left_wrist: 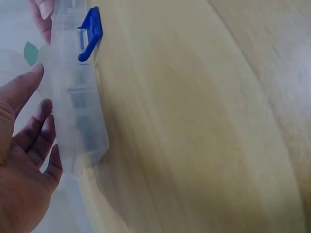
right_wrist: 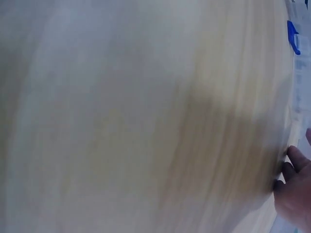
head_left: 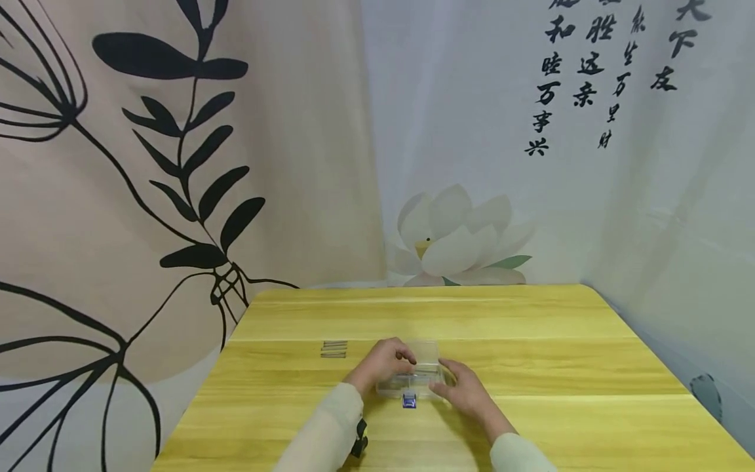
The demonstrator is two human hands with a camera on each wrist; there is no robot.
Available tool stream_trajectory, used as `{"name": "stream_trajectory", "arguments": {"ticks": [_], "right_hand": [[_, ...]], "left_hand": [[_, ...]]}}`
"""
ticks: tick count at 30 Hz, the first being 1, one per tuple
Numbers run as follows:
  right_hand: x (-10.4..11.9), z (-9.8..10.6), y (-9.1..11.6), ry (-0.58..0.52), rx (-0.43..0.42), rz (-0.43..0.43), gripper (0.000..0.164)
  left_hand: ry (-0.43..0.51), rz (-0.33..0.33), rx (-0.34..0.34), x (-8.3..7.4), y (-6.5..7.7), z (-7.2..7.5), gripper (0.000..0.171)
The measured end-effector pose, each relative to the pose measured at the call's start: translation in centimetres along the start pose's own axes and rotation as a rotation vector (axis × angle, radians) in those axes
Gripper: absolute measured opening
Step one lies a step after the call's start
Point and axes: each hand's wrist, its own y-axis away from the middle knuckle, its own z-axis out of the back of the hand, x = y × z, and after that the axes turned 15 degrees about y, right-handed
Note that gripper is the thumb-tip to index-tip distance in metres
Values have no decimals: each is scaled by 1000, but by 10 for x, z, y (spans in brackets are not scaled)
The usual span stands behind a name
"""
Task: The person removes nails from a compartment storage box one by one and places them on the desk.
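Observation:
A clear plastic divided box (head_left: 386,391) sits near the middle of the table, its see-through lid (head_left: 426,349) raised at the back. From its front edge hangs a blue latch (head_left: 409,400). My left hand (head_left: 389,360) is over the box's left part, fingers loosely bent; in the left wrist view the thumb and fingers (left_wrist: 35,138) are spread beside the box wall with nothing visible between them. Around the right end is my right hand (head_left: 466,390), thumb at the front corner and fingers farther back. Thin dark pieces show inside the box.
Several thin metal pieces like nails (head_left: 334,349) lie in a row on the wooden table (head_left: 531,347), left of the box. A printed curtain (head_left: 307,164) hangs behind the table. Something black (head_left: 359,439) is at the left wrist.

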Motion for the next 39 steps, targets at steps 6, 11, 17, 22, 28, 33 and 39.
{"name": "stream_trajectory", "arguments": {"ticks": [6,11,17,22,28,33,39], "right_hand": [[1,3,1,31,31,5,66],[1,5,3,52,40,-6,68],[1,6,4,62,38,1,66],[1,6,3,76,40,7,65],[0,4,2,104,40,13,66],[0,6,3,146,34,28,66],[0,8,3,152,53,32,68]], "left_hand": [[-5,35,22,4,1,2,4],[-30,29,35,5,0,3,3],[-103,8,73,3,-5,5,1],[-131,19,92,2,-9,5,7],[-173,15,112,2,-12,4,5],[-226,13,136,2,-14,2,5],[-448,-105,187,-3,-17,0,4]]}}
